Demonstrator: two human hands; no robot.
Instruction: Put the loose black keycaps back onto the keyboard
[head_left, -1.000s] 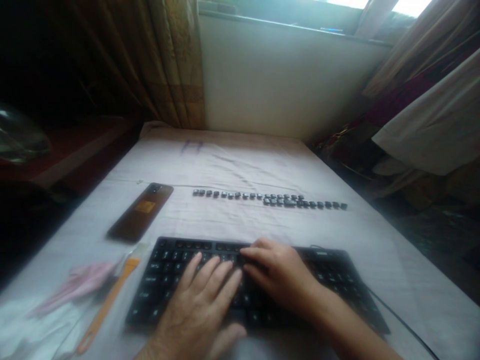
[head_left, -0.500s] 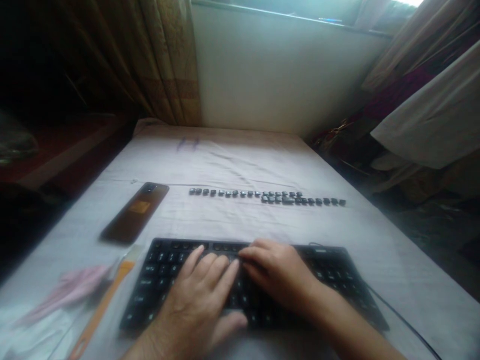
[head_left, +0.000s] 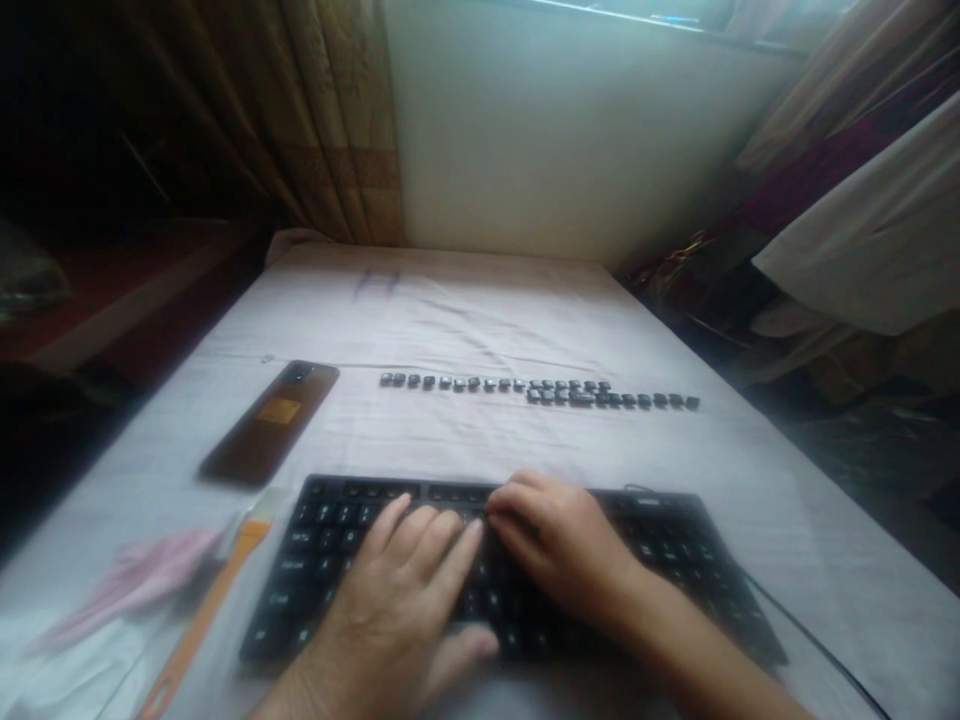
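Note:
A black keyboard (head_left: 517, 625) lies on the white cloth in front of me, with both hands over it. My left hand (head_left: 409, 585) rests palm down across its left half, fingers stretched out and thumb apart. Near the upper middle of the keys, my right hand (head_left: 551, 530) has its fingertips drawn together in a pinch, close to the left index fingertip. Whatever is between those fingertips is hidden. Beyond the keyboard, several loose black keycaps (head_left: 489, 385) are lined up in one row, with a second row of keycaps (head_left: 645, 401) just nearer and to the right.
A brown phone (head_left: 262, 440) lies at the left. Closer to me are an orange-handled brush (head_left: 202, 610), a pink cloth (head_left: 142, 580) and a white cloth (head_left: 67, 670). The keyboard's cable (head_left: 810, 640) runs off to the right. A curtain (head_left: 330, 120) hangs at the back left.
Both hands keep nearly the same pose on the keyboard. The right hand sits very slightly further right, and the view has shifted a little.

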